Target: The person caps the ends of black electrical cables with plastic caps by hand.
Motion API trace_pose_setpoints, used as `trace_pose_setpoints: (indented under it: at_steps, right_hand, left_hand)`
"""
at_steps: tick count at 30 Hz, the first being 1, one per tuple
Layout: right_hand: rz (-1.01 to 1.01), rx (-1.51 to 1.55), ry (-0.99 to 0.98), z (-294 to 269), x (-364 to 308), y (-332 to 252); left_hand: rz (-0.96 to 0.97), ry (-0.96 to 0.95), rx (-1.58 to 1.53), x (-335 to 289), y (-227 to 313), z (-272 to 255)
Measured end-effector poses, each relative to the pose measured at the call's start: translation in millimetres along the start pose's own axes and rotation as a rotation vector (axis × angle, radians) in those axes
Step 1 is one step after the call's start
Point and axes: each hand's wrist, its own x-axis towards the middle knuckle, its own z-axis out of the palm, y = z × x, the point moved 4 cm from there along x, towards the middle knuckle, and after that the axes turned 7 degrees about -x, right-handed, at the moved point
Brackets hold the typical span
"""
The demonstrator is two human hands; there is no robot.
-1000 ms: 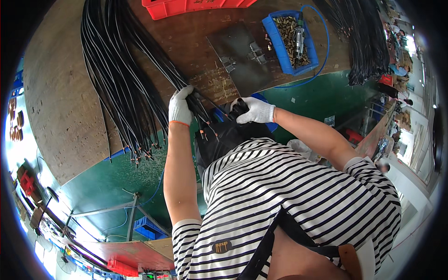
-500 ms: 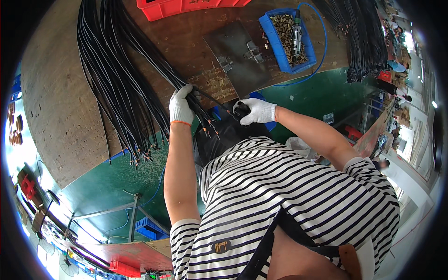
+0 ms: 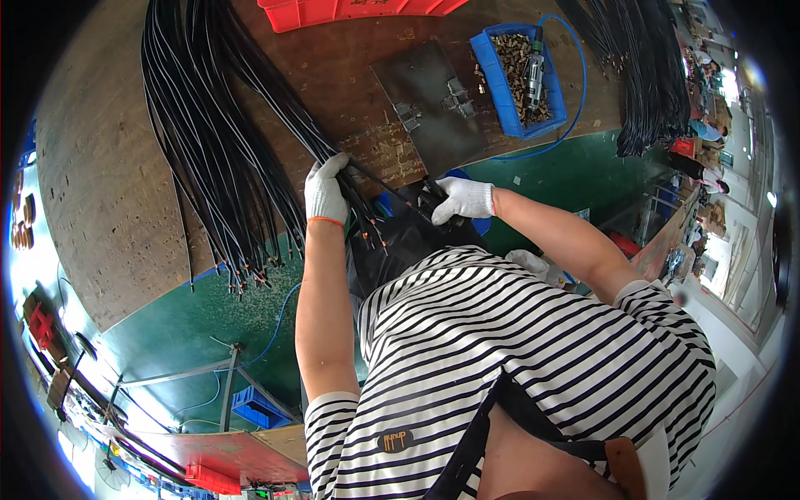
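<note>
Left hand: gloved in white knit with an orange cuff [image 3: 326, 193]; its fingers are closed round a slim bundle of black cables [image 3: 279, 104], close to the orange-tipped ends
Right hand: in a matching white glove [image 3: 463, 201]; it is curled round a dark, roughly cylindrical object [image 3: 428, 198], whose exact kind I cannot tell
Held cables: they run down across the brown wooden table [image 3: 100, 208] to the left hand and past its near edge; the loose ends fan out over a dark cloth at the person's lap [image 3: 392, 250]; one cable slants toward the dark object, but whether they touch is unclear
Larger cable bundle: thick, black and glossy [image 3: 208, 150]; it lies left of the left hand, its tips hanging over the table edge above the green floor [image 3: 583, 179]
Metal plate: dark, flat and rectangular [image 3: 421, 75], beyond the hands; two small silver metal brackets [image 3: 457, 97] are on it
Blue bin: plastic, oblong [image 3: 540, 130], right of the plate; it holds small brass-coloured fittings [image 3: 510, 52], with a silver and green handheld tool [image 3: 535, 77] lying on them; a thin blue hose [image 3: 585, 75] curves round its right side
Far edge: a red plastic bin [image 3: 358, 12]; another black cable bundle [image 3: 654, 83] hangs at the right
</note>
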Motion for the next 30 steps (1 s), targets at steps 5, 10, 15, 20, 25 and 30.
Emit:
trace_pose_setpoints:
  at_steps: [5,10,15,20,25,30]
  right_hand:
    - [-0.105,-0.071,0.156,4.7,14.9,-20.8]
    - [-0.300,-0.015,0.255,9.7,49.3,-58.9]
    - [-0.360,-0.004,0.361,-1.9,104.2,-119.9]
    - [-0.605,0.082,0.425,-19.4,146.0,-184.0]
    - [-0.351,-0.031,0.318,-20.9,142.1,-184.6]
    - [-0.427,-0.368,0.485,-21.0,111.7,-146.5]
  left_hand:
    - [0.000,0.004,0.016,-2.3,2.1,5.3]
    - [-0.039,-0.005,-0.002,-3.0,0.3,7.4]
    - [0.116,0.052,0.136,-6.0,2.6,-12.6]
    - [0.118,0.045,0.096,-13.9,20.3,-28.8]
    - [0.014,0.009,0.074,-22.2,28.5,-34.7]
    - [-0.032,0.003,-0.120,-21.3,21.3,-20.3]
